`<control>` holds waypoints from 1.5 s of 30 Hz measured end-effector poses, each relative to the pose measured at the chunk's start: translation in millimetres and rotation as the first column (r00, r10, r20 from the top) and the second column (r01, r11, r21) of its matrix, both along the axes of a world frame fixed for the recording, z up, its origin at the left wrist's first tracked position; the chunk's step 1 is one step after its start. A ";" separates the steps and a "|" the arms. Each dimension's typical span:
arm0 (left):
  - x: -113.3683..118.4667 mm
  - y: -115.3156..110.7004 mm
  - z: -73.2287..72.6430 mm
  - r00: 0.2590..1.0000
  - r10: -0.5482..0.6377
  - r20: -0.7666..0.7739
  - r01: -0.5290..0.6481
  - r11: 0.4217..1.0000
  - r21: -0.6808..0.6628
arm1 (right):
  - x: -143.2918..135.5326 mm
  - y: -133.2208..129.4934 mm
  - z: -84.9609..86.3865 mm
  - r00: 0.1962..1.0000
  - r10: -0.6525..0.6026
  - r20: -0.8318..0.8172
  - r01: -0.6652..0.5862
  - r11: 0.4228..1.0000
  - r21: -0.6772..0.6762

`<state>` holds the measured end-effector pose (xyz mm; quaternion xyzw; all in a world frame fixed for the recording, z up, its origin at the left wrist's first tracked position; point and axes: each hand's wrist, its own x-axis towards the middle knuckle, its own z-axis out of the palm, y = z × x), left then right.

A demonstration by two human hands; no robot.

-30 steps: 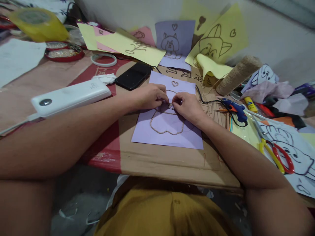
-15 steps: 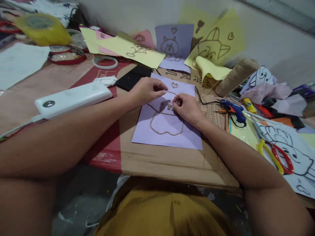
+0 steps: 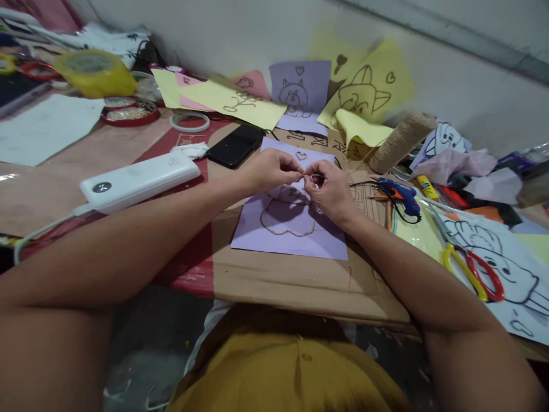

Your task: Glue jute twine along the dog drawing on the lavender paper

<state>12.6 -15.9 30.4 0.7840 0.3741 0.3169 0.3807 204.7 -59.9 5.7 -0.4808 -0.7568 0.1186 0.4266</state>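
Note:
A purple sheet of paper (image 3: pixel 249 232) lies on cardboard in front of me, with a brown twine outline (image 3: pixel 287 233) of a rounded figure and a small heart (image 3: pixel 301 155) near its top. Above the sheet, my left hand (image 3: pixel 277 170) and my right hand (image 3: pixel 330 189) meet fingertip to fingertip. Both are closed in a pinch over something tiny between them, too small to name. My hands cover part of the figure's upper outline and face.
A white power bank (image 3: pixel 141 180) and black phone (image 3: pixel 235 146) lie left. At right are a twine roll (image 3: pixel 401 143), a blue glue gun (image 3: pixel 398 194) and scissors (image 3: pixel 472 272). Finished drawings, including a purple one (image 3: pixel 315 80), lean on the wall.
My hands have come together; before, they were apart, the left with its fingers loosely curved and the right pinching close over the figure's face. The view has shifted slightly.

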 end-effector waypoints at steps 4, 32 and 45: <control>6.8 -8.2 6.5 0.995 0.033 0.096 -0.020 0.991 -0.132 | 1.2 -5.7 5.0 0.999 -0.024 0.027 0.023 0.998 0.060; 89.9 -18.2 14.7 0.958 -0.065 0.279 0.162 0.925 -0.343 | 75.0 -54.3 29.1 0.945 -0.200 0.260 0.150 0.968 0.201; 73.2 -3.2 9.2 0.919 0.022 0.392 0.174 0.872 -0.458 | 278.8 -231.4 -19.7 0.282 -0.537 0.795 0.866 0.498 0.030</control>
